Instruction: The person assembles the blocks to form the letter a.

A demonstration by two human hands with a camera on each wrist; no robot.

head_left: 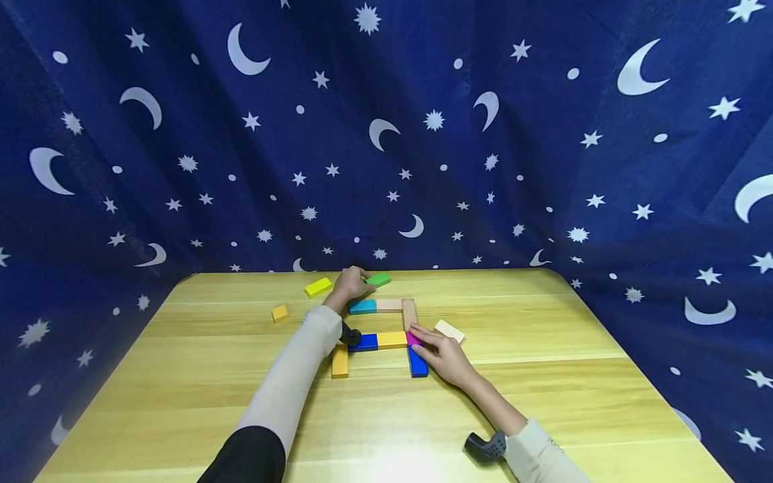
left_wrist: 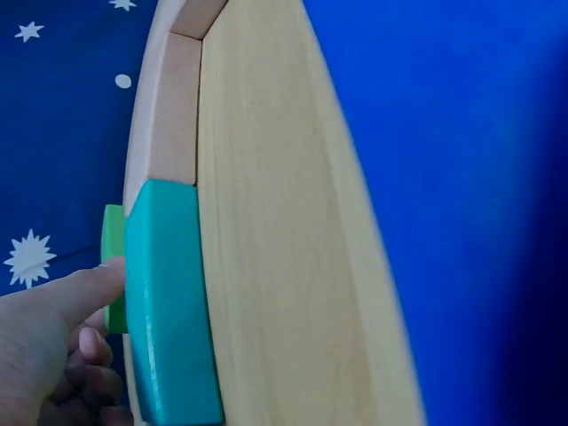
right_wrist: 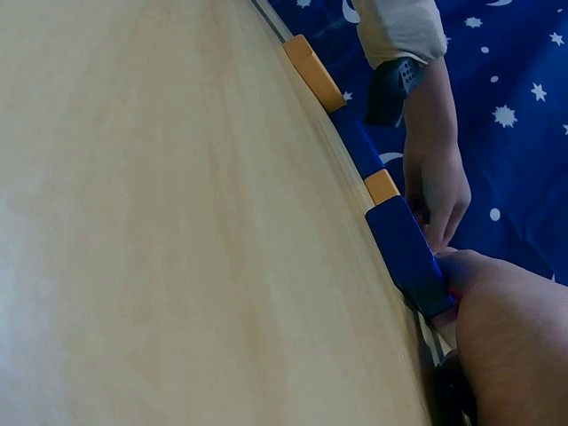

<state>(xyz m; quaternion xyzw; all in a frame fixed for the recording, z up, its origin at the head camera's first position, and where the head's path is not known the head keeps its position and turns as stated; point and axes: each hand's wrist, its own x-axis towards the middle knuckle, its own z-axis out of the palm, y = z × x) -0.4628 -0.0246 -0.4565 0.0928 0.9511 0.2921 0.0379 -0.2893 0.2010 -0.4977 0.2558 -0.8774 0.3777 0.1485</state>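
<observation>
My left hand (head_left: 351, 283) reaches to the back of the table and pinches a green wooden block (head_left: 379, 279) at its left end. In the left wrist view its thumb meets the green block (left_wrist: 114, 226) just behind a teal block (left_wrist: 173, 302). My right hand (head_left: 447, 357) holds a small magenta block (head_left: 413, 338) between thumb and fingers, where it sits at the end of a row. That row runs from a blue block (head_left: 364, 343) to a yellow-orange block (head_left: 392, 340). Another blue block (head_left: 418, 361) adjoins the magenta one in front; the right fingertips are partly hidden in the right wrist view.
Behind the row, the teal block joins a pale pink block (head_left: 389, 306) and an upright-running pinkish block (head_left: 409, 314). An orange block (head_left: 340, 362) lies front left. Loose pieces include a yellow block (head_left: 318, 287), a small orange block (head_left: 280, 313) and a cream block (head_left: 449, 331).
</observation>
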